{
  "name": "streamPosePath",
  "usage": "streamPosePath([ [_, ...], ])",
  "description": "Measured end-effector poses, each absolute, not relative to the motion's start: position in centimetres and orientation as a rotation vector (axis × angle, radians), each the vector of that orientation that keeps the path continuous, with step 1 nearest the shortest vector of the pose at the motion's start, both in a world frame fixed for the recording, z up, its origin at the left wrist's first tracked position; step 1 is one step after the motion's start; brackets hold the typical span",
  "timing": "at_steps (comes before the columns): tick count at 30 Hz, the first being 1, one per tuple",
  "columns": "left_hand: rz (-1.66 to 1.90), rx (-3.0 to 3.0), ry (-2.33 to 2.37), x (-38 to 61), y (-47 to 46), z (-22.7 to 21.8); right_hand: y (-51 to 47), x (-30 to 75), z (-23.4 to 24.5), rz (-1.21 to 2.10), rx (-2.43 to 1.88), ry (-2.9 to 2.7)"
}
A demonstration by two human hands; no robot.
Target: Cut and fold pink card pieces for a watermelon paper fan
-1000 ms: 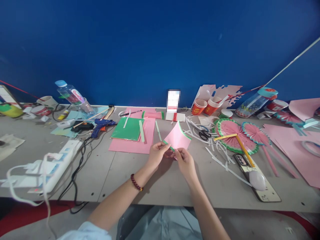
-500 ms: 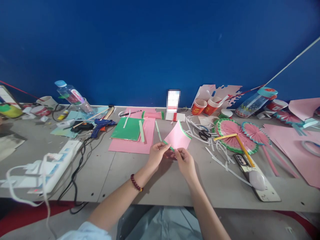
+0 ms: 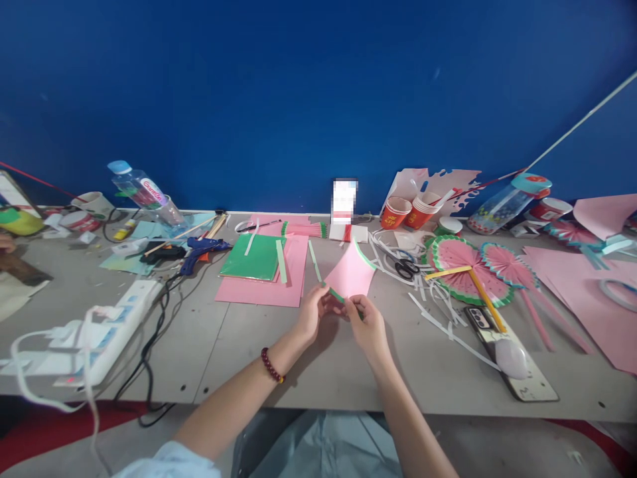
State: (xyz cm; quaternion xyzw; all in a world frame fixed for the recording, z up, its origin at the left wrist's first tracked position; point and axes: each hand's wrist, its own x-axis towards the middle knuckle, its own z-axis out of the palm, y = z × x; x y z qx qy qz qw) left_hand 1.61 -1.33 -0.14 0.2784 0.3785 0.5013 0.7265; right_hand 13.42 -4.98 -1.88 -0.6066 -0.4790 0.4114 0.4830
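Note:
A pink sheet of paper point(image 3: 351, 273) with green edging along its near and far edges is held up in the middle of the desk. Its surface bows between my hands. My left hand point(image 3: 315, 311) grips the near green edge at its left part. My right hand point(image 3: 366, 320) pinches the same edge farther right, thumb on top. The fingertips beneath the paper are partly hidden. Left of the paper lies a thin pale strip point(image 3: 315, 261). Beyond it are a green paper stack point(image 3: 251, 257) and a pink sheet point(image 3: 259, 293) under that stack.
To the right are scissors point(image 3: 407, 267), white paper strips point(image 3: 442, 325), a watermelon-patterned paper fan point(image 3: 448, 255), a yellow folding ruler point(image 3: 485, 299) and a phone point(image 3: 530, 385). A blue glue gun point(image 3: 202, 251) and a power strip point(image 3: 122, 325) lie left. Another person's hand point(image 3: 6, 243) shows at the left edge.
The paper's far end has shifted slightly left and its bow has changed. My left fingers have curled further under the near edge. Another person's hand has come in at the far left.

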Motion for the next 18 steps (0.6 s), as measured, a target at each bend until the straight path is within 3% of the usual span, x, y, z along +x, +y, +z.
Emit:
streamPosePath([
  [10,1.051,0.963,1.049,1.91,-2.19,0.14,-5.07,13.53,-1.33,0.956,-1.518,-1.213],
  [18,1.092,0.848,1.154,1.67,-1.87,0.57,-4.96,13.67,-1.28,0.97,-1.505,-1.187],
])
